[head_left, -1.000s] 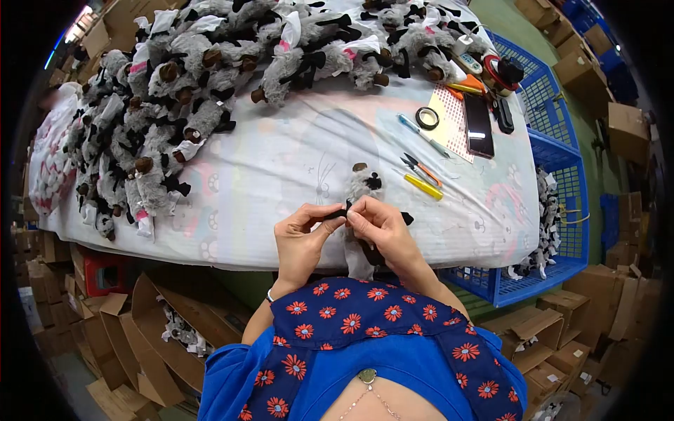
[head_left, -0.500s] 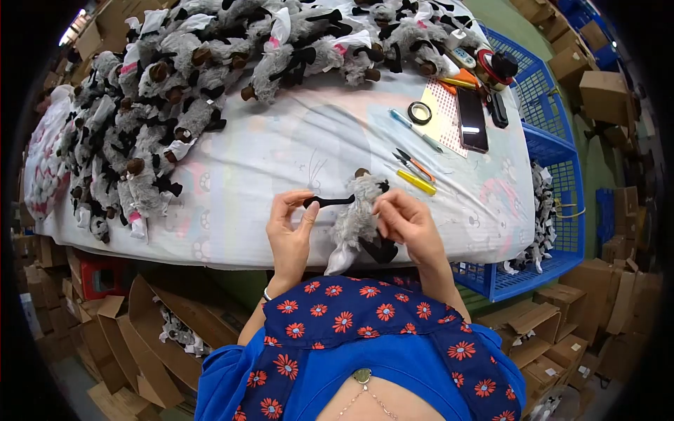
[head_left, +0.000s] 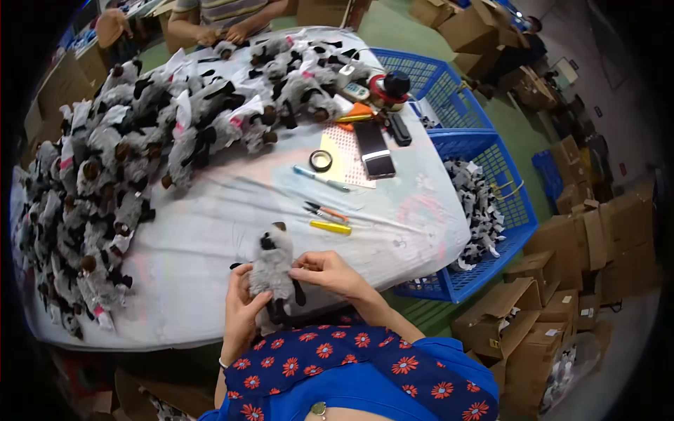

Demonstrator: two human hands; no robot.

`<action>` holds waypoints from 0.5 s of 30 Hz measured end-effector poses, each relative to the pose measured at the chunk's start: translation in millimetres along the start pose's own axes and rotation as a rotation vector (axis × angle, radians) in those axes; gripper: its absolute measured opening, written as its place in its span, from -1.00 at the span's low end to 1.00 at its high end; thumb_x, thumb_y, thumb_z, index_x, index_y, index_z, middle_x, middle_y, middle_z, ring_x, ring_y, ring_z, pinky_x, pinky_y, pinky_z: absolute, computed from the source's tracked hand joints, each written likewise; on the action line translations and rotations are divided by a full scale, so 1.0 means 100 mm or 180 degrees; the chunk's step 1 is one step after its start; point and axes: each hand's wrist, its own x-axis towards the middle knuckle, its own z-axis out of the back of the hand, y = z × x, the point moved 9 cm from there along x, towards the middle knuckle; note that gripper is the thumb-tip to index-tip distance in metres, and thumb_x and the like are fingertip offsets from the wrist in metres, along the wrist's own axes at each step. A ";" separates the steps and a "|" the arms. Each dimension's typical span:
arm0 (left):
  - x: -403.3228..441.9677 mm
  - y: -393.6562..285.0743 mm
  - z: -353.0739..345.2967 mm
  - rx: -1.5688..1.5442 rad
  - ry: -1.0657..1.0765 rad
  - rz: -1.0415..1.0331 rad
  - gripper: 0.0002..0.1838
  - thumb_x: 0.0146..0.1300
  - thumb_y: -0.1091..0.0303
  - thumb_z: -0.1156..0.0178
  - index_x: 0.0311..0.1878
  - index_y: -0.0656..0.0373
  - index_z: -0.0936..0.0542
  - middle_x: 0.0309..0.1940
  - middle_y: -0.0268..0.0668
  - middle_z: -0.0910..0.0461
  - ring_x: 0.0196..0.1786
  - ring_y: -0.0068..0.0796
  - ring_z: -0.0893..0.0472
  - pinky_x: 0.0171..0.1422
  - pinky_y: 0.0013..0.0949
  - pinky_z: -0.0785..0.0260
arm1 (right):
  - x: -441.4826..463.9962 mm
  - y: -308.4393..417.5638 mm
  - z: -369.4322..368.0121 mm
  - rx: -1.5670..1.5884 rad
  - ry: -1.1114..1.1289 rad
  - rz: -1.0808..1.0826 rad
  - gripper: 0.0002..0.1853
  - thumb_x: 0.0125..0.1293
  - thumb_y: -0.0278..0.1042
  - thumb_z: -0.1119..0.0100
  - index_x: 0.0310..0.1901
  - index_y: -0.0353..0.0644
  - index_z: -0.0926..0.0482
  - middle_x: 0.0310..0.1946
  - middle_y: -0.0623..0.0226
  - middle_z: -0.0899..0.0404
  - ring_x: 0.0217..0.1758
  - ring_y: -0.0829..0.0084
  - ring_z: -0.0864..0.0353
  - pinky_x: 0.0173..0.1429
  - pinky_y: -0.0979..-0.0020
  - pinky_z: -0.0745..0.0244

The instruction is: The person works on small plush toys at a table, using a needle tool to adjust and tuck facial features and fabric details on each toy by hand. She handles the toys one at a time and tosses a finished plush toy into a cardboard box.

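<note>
A small grey plush animal (head_left: 272, 270) with black limbs and a brown tip at the top is held upright near the table's front edge. My left hand (head_left: 243, 303) grips its body from the left, thumb across the lower front. On the other side, my right hand (head_left: 328, 274) pinches at the toy's right edge, by a black limb that hangs down. Just beyond the toy lie a yellow-handled tool (head_left: 330, 227) and thread snips (head_left: 325, 212) with orange handles.
Many similar plush toys (head_left: 126, 158) are heaped along the table's left and far sides. A phone (head_left: 375, 151), black tape roll (head_left: 321, 161) and pen (head_left: 321, 178) lie beyond the snips. Blue crates (head_left: 516, 228) stand at the right. Another person's hands (head_left: 223, 35) work across the table.
The toy has been turned upright, its other side now facing me. My left hand has moved from a stretched black limb to the body. The view has swung right, and another person is now visible.
</note>
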 end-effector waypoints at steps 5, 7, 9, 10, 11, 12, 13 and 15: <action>0.08 -0.08 -0.07 0.0162 0.0054 -0.0672 -0.35 0.16 0.55 -0.26 0.33 0.28 -0.29 0.12 -0.05 -0.52 0.08 -0.32 -0.55 0.21 -0.41 -0.39 | 0.04 0.31 -0.17 0.0344 0.0163 0.0480 -0.87 0.33 -0.39 -0.27 -0.31 -0.26 -0.62 -0.51 0.48 -0.51 -0.48 0.70 -0.30 -0.39 0.65 -0.18; 0.11 -0.11 -0.11 0.0439 0.0274 -0.0475 -0.36 0.16 0.54 -0.27 0.32 0.29 -0.30 0.11 -0.05 -0.53 0.07 -0.33 -0.56 0.19 -0.42 -0.39 | 0.04 0.45 -0.21 0.0125 0.0156 0.0618 -0.88 0.34 -0.39 -0.27 -0.30 -0.26 -0.62 -0.51 0.49 -0.51 -0.49 0.70 -0.30 -0.40 0.65 -0.17; 0.06 -0.03 -0.16 0.0970 0.0651 0.0025 -0.38 0.15 0.52 -0.29 0.30 0.32 -0.34 0.09 -0.06 -0.55 0.06 -0.34 -0.57 0.16 -0.44 -0.41 | 0.01 0.58 -0.28 -0.0274 0.0148 0.0794 -0.88 0.35 -0.40 -0.25 -0.30 -0.26 -0.61 -0.52 0.49 -0.51 -0.50 0.69 -0.28 -0.41 0.64 -0.16; 0.02 0.03 -0.17 0.1229 0.0820 0.0295 -0.38 0.15 0.51 -0.30 0.29 0.33 -0.35 0.07 -0.07 -0.56 0.05 -0.35 -0.57 0.14 -0.45 -0.41 | 0.00 0.63 -0.32 -0.0462 0.0159 0.0869 -0.88 0.35 -0.40 -0.25 -0.30 -0.25 -0.60 -0.52 0.49 -0.50 -0.50 0.69 -0.27 -0.42 0.64 -0.15; 0.01 0.05 -0.16 0.1162 0.0932 0.0460 -0.40 0.13 0.50 -0.32 0.26 0.34 -0.39 0.04 -0.09 -0.59 0.02 -0.37 -0.59 0.09 -0.47 -0.43 | -0.01 0.68 -0.39 -0.0689 0.0264 0.0958 -0.89 0.38 -0.41 -0.20 -0.27 -0.25 -0.61 -0.52 0.48 -0.51 -0.51 0.69 -0.28 -0.41 0.64 -0.16; 0.01 0.09 -0.14 0.1088 0.1023 0.0634 -0.42 0.11 0.48 -0.34 0.23 0.34 -0.43 0.01 -0.10 -0.61 -0.01 -0.40 -0.60 0.05 -0.48 -0.45 | -0.02 0.72 -0.46 -0.0904 0.0386 0.1041 -0.89 0.40 -0.42 -0.15 -0.25 -0.24 -0.63 -0.53 0.48 -0.51 -0.51 0.69 -0.29 -0.41 0.64 -0.18; 0.04 0.14 -0.09 0.1088 0.0922 0.0685 -0.42 0.11 0.48 -0.34 0.23 0.34 -0.43 0.01 -0.10 -0.61 -0.01 -0.40 -0.60 0.05 -0.48 -0.45 | -0.02 0.75 -0.51 -0.0840 0.0470 0.0999 -0.89 0.40 -0.42 -0.15 -0.25 -0.24 -0.63 -0.53 0.48 -0.51 -0.51 0.69 -0.29 -0.41 0.64 -0.18; 0.13 0.06 0.05 0.0789 0.0174 0.0040 -0.45 0.14 0.47 -0.33 0.21 0.39 -0.44 -0.06 -0.12 -0.64 -0.09 -0.43 -0.63 -0.02 -0.49 -0.46 | -0.01 0.84 -0.51 -0.0223 0.0503 0.1114 -0.82 0.49 -0.40 -0.06 -0.18 -0.26 -0.64 -0.50 0.43 -0.55 -0.52 0.68 -0.30 -0.41 0.65 -0.20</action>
